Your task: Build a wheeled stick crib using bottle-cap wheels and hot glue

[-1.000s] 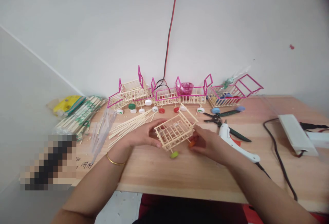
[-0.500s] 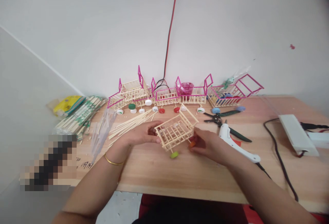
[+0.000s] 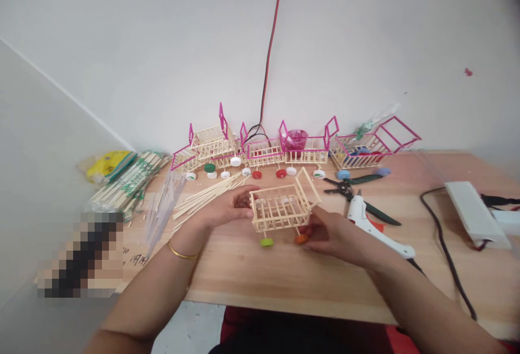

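Between my hands is a small cart (image 3: 280, 209) of plain wooden sticks, with a raised handle frame at its right end. A lime-green bottle-cap wheel (image 3: 266, 242) and an orange cap wheel (image 3: 301, 239) show beneath it. My left hand (image 3: 229, 208) grips the cart's left end, thumb on the near side and fingers partly behind the sticks. At the right end, my right hand (image 3: 331, 235) has its fingers closed about the lower corner near the orange wheel; some fingertips are hidden. The cart is roughly level, close above or on the wooden table (image 3: 260, 278).
Several pink-trimmed stick carts (image 3: 264, 153) line the wall, one holding a pink cup (image 3: 296, 142). Loose sticks (image 3: 207, 196), clear glue sticks (image 3: 162, 213) and bagged sticks (image 3: 130, 181) lie left. Right are pliers (image 3: 345, 189), a white glue gun (image 3: 377, 235) and a power strip (image 3: 473, 213).
The held cart has turned and levelled: its left end has come up, and the green wheel has shifted left. The orange wheel now shows more fully. Both hands keep hold.
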The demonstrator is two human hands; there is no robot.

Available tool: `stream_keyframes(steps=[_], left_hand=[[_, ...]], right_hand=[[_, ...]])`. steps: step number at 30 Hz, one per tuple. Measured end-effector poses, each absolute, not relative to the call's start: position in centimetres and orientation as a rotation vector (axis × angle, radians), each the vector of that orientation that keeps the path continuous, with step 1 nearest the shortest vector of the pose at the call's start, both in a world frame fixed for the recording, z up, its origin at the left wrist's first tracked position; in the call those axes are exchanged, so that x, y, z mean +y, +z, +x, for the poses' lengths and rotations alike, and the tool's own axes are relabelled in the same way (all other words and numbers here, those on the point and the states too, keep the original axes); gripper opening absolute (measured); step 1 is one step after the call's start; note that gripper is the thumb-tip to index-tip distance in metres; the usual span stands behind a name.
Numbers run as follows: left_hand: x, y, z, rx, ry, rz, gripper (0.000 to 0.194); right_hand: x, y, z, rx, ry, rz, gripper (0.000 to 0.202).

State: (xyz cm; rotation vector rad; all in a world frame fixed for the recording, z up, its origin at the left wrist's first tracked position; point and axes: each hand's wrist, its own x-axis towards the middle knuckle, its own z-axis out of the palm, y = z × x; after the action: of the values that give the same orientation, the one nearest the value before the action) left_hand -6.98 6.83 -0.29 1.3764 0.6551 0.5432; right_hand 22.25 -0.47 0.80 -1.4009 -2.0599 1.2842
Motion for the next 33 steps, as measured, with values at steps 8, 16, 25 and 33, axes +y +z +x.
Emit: stream_keyframes(steps=[8,16,25,33], left_hand=[[6.8,0.5,-7.6,0.612,0.463,1.387,0.067],[6.7,0.8,-7.5,0.627,0.441,1.408,0.058],[6.8,0.7,-7.5,0.6,0.445,1.402,0.069],[6.5,0.9,-7.4,0.613,0.425,1.432,0.063]], right_hand=[[-0.6,0.5,22.7,-2.115,1.281,-1.309,0.042],[-0.6,1.2,22.6,-2.156,1.275,-1.295,0.034],[-0.3,0.4,22.7,-2.029,1.236,-1.352,0.054],[-0.2,0.1,22.8,-1.773,1.63,-1.131,0.056]])
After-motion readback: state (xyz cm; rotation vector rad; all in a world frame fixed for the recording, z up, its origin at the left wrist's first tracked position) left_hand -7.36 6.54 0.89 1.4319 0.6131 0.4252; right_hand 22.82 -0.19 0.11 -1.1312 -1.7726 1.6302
